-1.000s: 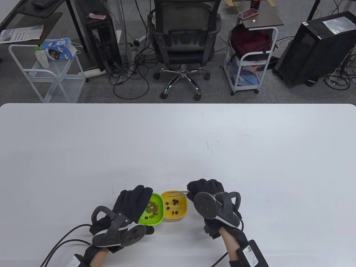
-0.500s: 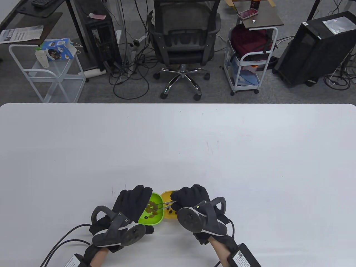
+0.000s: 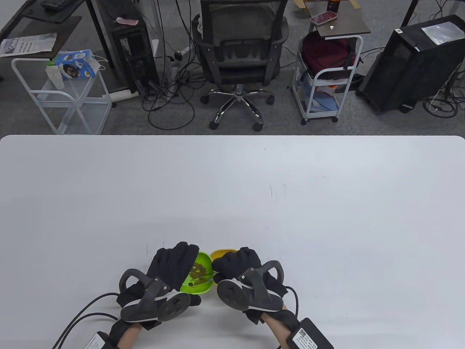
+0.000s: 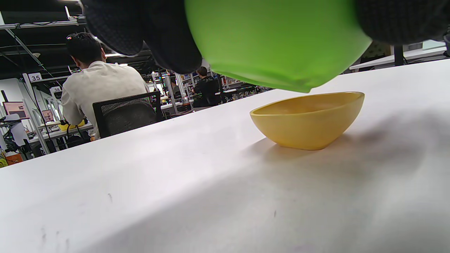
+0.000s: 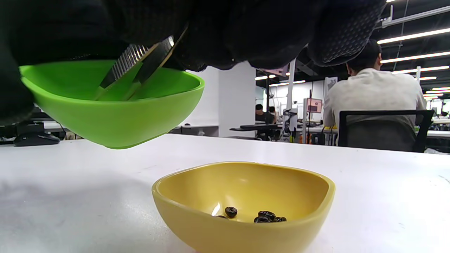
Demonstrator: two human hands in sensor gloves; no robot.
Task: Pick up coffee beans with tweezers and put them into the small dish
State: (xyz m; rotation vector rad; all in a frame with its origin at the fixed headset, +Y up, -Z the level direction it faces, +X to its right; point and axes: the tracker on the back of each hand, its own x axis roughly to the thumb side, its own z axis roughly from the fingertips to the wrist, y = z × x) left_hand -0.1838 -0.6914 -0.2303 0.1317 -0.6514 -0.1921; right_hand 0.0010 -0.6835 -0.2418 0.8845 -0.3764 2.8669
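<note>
Left hand (image 3: 170, 267) holding green bowl (image 5: 116, 105) lifted off table (image 3: 232, 189); right hand (image 3: 239, 265) pinching tweezers (image 5: 135, 66) reaching into it, beside yellow dish (image 5: 242, 207).

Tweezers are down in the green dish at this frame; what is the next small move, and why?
Probably squeeze the tweezers onto one bean and lift it out. The right hand holds them with the tips inside the green dish, which the left hand holds raised off the table; whether a bean is already pinched cannot be seen. The yellow dish beside it already has a few beans.
</note>
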